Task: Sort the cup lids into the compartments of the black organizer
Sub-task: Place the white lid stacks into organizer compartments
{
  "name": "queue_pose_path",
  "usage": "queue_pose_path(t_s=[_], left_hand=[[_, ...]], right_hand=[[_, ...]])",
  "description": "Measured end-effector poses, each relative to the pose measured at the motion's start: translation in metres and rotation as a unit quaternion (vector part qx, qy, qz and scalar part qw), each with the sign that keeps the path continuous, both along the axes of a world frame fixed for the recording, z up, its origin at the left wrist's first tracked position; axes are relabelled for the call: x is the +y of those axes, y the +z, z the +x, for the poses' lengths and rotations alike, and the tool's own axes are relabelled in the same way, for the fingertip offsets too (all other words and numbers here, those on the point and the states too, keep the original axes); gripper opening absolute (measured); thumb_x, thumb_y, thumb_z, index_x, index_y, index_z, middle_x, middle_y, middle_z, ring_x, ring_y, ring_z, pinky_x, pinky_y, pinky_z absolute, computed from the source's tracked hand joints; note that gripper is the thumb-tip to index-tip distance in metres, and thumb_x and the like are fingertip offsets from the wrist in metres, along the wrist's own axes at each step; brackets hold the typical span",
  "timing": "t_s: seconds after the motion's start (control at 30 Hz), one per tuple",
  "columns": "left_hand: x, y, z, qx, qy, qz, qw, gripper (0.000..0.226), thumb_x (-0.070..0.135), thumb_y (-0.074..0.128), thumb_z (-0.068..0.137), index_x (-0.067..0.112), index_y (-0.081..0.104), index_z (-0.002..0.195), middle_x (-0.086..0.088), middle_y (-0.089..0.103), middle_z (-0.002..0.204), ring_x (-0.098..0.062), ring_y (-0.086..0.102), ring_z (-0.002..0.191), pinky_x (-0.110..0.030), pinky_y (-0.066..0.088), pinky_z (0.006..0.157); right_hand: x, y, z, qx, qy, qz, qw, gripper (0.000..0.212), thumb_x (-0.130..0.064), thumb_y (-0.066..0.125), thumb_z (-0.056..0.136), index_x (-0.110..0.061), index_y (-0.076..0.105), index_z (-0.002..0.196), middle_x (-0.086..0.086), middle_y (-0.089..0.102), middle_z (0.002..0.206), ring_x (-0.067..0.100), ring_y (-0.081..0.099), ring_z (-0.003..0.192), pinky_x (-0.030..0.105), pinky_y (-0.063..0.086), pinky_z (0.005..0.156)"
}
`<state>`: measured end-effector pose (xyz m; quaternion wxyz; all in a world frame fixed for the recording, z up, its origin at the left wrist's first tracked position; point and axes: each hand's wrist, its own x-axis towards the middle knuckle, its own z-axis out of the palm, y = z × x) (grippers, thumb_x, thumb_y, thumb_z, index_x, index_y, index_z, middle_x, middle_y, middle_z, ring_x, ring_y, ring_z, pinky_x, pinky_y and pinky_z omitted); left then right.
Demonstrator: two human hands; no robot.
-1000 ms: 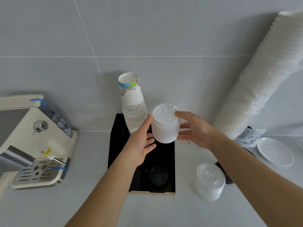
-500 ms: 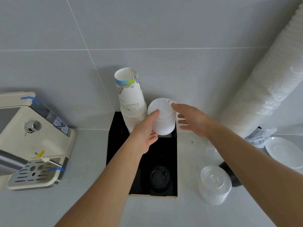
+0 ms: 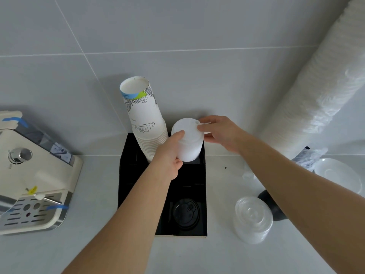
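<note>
Gripping white lids (image 3: pixel 187 143), both hands' fingers (image 3: pixel 178 135) hover over grey counter (image 3: pixel 88 244) by tiled wall (image 3: pixel 177 26).

White lid stack (image 3: pixel 188 143) upright in organizer's (image 3: pixel 126 175) rear-right compartment

Stack of white lids (image 3: pixel 187 143) gripped between left hand (image 3: pixel 169 155) and right hand (image 3: pixel 219 133), low over far right compartment of black organizer (image 3: pixel 126 175). Printed paper cups (image 3: pixel 144 119) stacked in far left compartment, touching the lids. Black lids (image 3: pixel 186 213) in near right compartment. Clear lids (image 3: pixel 252 219) on surface (image 3: pixel 94 244), right of organizer. Coffee machine (image 3: pixel 33 175) far left.
</note>
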<state>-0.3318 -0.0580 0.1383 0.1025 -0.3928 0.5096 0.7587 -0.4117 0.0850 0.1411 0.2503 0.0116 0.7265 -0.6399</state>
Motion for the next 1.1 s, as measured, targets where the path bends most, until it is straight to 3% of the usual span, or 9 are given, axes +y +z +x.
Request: queue_pose_path(t_s=[0.2, 0.47, 0.6, 0.7, 0.8, 0.93, 1.03, 1.1], left_hand=[[0.008, -0.010, -0.002, -0.001, 0.029, -0.010, 1.000, 0.054, 0.041, 0.070, 0.078, 0.022, 0.054, 0.126, -0.001, 0.059, 0.127, -0.023, 0.057, 0.117, -0.036, 0.045, 0.103], [-0.001, -0.014, -0.005, 0.006, 0.013, -0.007, 1.000, 0.034, 0.035, 0.071, 0.082, 0.022, 0.056, 0.109, -0.003, 0.058, 0.126, -0.024, 0.056, 0.119, -0.037, 0.044, 0.106], [-0.005, -0.018, -0.004, 0.002, 0.001, -0.029, 1.000, 0.031, 0.027, 0.067, 0.088, 0.016, 0.055, 0.114, -0.008, 0.057, 0.124, -0.027, 0.057, 0.117, -0.035, 0.049, 0.095], [-0.005, -0.021, -0.002, -0.002, -0.001, -0.057, 0.998, 0.026, 0.021, 0.062, 0.091, 0.010, 0.056, 0.114, -0.014, 0.059, 0.123, -0.029, 0.060, 0.114, -0.030, 0.055, 0.076], [-0.006, -0.024, 0.001, 0.000, 0.002, -0.074, 0.997, 0.019, 0.016, 0.059, 0.092, 0.009, 0.057, 0.108, -0.014, 0.060, 0.119, -0.026, 0.060, 0.111, -0.025, 0.055, 0.070], [-0.010, -0.028, 0.004, 0.011, -0.006, -0.109, 0.994, 0.008, 0.009, 0.055, 0.090, 0.006, 0.060, 0.095, -0.013, 0.059, 0.096, -0.022, 0.059, 0.095, -0.028, 0.055, 0.082], [-0.008, -0.033, 0.006, 0.037, -0.034, -0.137, 0.989, 0.005, 0.007, 0.052, 0.085, 0.005, 0.055, 0.088, -0.009, 0.053, 0.082, -0.022, 0.051, 0.077, -0.028, 0.049, 0.074], [-0.004, -0.037, 0.008, 0.048, -0.053, -0.155, 0.985, 0.038, 0.018, 0.056, 0.073, 0.000, 0.056, 0.107, -0.008, 0.057, 0.089, -0.018, 0.051, 0.078, -0.032, 0.049, 0.083]], right_hand=[[0.002, -0.014, -0.007, -0.012, 0.003, 0.002, 1.000, 0.016, -0.009, 0.071, 0.087, -0.011, 0.069, 0.102, 0.015, 0.070, 0.119, 0.025, 0.070, 0.099, 0.030, 0.057, 0.090], [0.001, -0.016, -0.007, -0.003, 0.001, 0.006, 1.000, 0.024, -0.008, 0.077, 0.081, -0.005, 0.067, 0.103, 0.016, 0.068, 0.111, 0.026, 0.071, 0.096, 0.031, 0.060, 0.086], [-0.001, -0.024, -0.004, 0.021, 0.001, 0.059, 0.998, 0.025, -0.014, 0.082, 0.076, -0.009, 0.069, 0.097, 0.019, 0.069, 0.115, 0.031, 0.070, 0.105, 0.042, 0.058, 0.094], [-0.007, -0.027, -0.002, 0.072, 0.013, 0.158, 0.985, 0.029, -0.031, 0.082, 0.065, -0.021, 0.069, 0.088, 0.008, 0.071, 0.106, 0.028, 0.070, 0.098, 0.044, 0.056, 0.094], [-0.011, -0.028, -0.001, 0.119, 0.019, 0.218, 0.969, 0.032, -0.032, 0.078, 0.075, -0.017, 0.069, 0.101, -0.001, 0.067, 0.101, 0.020, 0.063, 0.090, 0.034, 0.054, 0.086], [-0.012, -0.032, 0.001, 0.168, 0.033, 0.249, 0.953, 0.032, -0.032, 0.075, 0.081, -0.013, 0.070, 0.106, -0.002, 0.067, 0.101, 0.016, 0.057, 0.088, 0.022, 0.042, 0.065], [-0.014, -0.035, 0.003, 0.192, 0.024, 0.253, 0.948, 0.029, -0.031, 0.074, 0.081, -0.012, 0.071, 0.103, 0.002, 0.070, 0.102, 0.017, 0.057, 0.083, 0.024, 0.044, 0.063], [-0.017, -0.034, 0.004, 0.209, 0.023, 0.257, 0.943, 0.029, -0.030, 0.073, 0.081, -0.013, 0.071, 0.103, 0.003, 0.070, 0.102, 0.019, 0.061, 0.086, 0.028, 0.048, 0.069]])
